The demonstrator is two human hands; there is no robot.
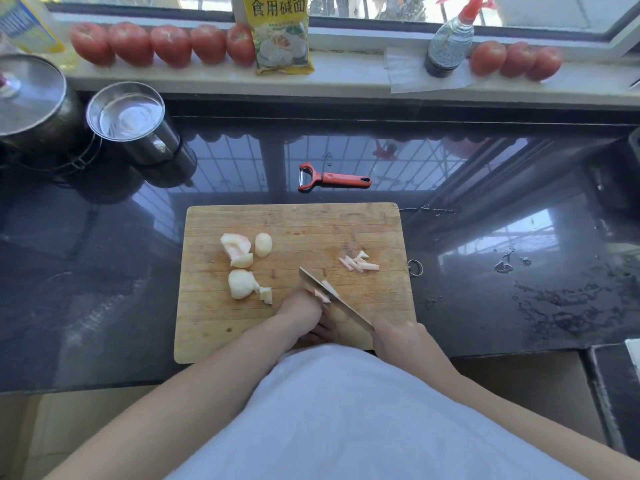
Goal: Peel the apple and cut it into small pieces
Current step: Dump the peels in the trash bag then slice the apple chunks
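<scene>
Because the apple had already been peeled and split, what lay on the cutting board [374,230] was wet, pale flesh, and I judged it light, firm and slippery, apt to skate or rock on a rounded side; each chunk would sit best cut face down, pinned from above with fingertips tucked back from the edge. The left hand [304,313], toward six o'clock on the board, curled over a small apple piece [322,295], pressing it down against the wood, though how the fingers lay beneath was hidden. The right hand [398,337] was wrapped around the handle of the knife [332,299], whose blade ran up toward eleven o'clock and rested across that piece just beside the left knuckles. Larger peeled chunks [239,251] waited at nine to ten o'clock on the board, and a few thin slivers [358,262] lay at about three o'clock. The red peeler [332,178] rested on the dark counter [104,271] past twelve o'clock, apart from the board.
</scene>
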